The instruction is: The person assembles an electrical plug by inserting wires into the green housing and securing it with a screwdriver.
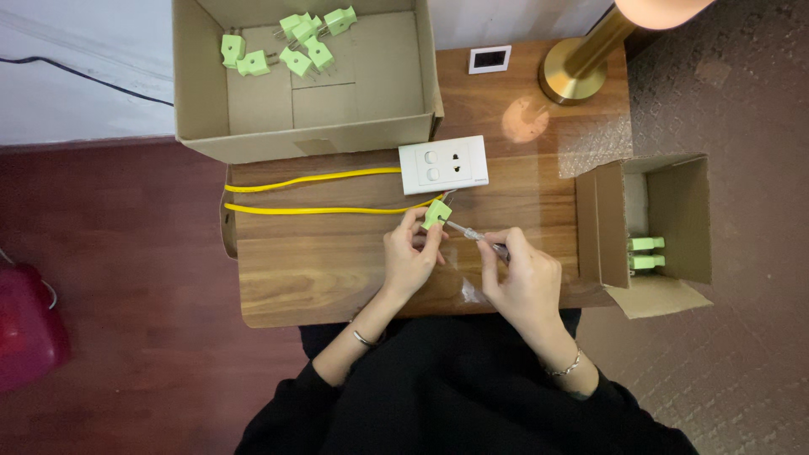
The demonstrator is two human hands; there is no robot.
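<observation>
We've got the left hand pinching the green plug just off the wooden table, steadying it. Right hand is closed on a screwdriver, tip at the plug. Yellow cable feeds in; white socket plate just behind. Spare plugs in the cardboard box.

Brass lamp base, red bag

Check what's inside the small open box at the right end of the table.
Inside the small box, two light green plugs lie side by side near the lower wall. The front flap hides whatever sits behind it, so more may be there.
</observation>
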